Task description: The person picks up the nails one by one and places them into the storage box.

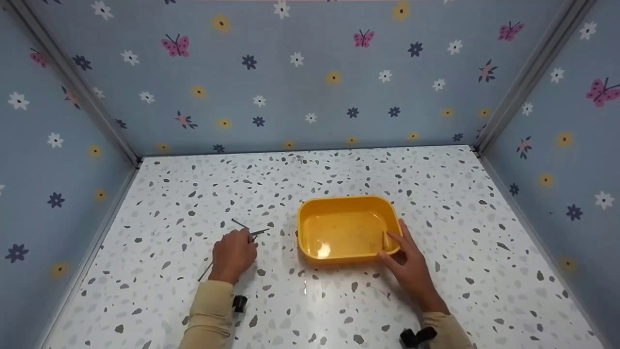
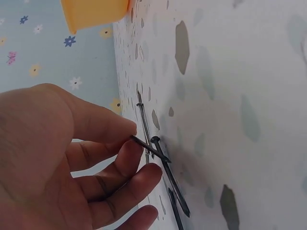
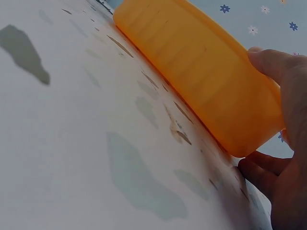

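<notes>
In the head view my left hand [image 1: 234, 255] is low over several dark metal nails left of the middle of the table. The left wrist view shows thumb and forefinger pinching one nail [image 2: 150, 148], its far end crossing over a loose nail [image 2: 173, 179] beneath. Another nail [image 2: 144, 120] lies just beyond. My right hand [image 1: 410, 269] holds a yellow plastic tub [image 1: 346, 231] by its near right corner, thumb at the rim and a finger reaching over the right edge. Nothing lies inside the tub. The right wrist view shows its ribbed outer wall [image 3: 192, 72].
The white speckled table [image 1: 310, 310] is enclosed by blue panels [image 1: 310, 97] printed with flowers and butterflies. Grey metal posts [image 1: 528, 72] stand at the back corners. Black straps with mounts [image 1: 417, 337] sit on both sleeved wrists.
</notes>
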Action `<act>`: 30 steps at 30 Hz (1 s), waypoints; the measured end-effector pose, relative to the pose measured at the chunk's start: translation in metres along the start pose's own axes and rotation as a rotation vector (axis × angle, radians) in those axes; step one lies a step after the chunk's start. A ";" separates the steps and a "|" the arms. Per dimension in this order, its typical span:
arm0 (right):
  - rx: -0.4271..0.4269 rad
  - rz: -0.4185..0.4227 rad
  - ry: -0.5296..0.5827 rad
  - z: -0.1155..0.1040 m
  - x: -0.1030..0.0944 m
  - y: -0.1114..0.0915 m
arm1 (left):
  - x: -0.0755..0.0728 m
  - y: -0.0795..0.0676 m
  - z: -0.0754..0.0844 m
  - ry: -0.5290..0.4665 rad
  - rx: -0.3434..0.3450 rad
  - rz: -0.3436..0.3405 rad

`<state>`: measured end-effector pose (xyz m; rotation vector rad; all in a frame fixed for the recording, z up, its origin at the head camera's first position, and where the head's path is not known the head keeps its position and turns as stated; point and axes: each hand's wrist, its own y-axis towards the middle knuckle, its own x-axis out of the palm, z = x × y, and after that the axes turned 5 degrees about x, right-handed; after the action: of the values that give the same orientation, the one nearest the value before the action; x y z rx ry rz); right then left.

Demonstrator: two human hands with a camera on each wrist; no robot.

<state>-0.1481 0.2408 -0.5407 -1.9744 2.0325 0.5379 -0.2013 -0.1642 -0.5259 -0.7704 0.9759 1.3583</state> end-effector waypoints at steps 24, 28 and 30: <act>-0.038 0.015 -0.004 0.028 0.002 0.007 | 0.000 0.005 0.014 -0.021 0.006 0.083; -0.045 0.018 -0.012 0.029 0.002 0.007 | -0.001 0.007 0.017 -0.021 -0.003 0.072; -0.044 0.018 -0.013 0.030 0.002 0.007 | -0.002 0.008 0.019 -0.024 -0.002 0.073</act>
<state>-0.1569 0.2514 -0.5678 -1.9734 2.0499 0.6035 -0.2067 -0.1474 -0.5159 -0.7244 0.9926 1.4286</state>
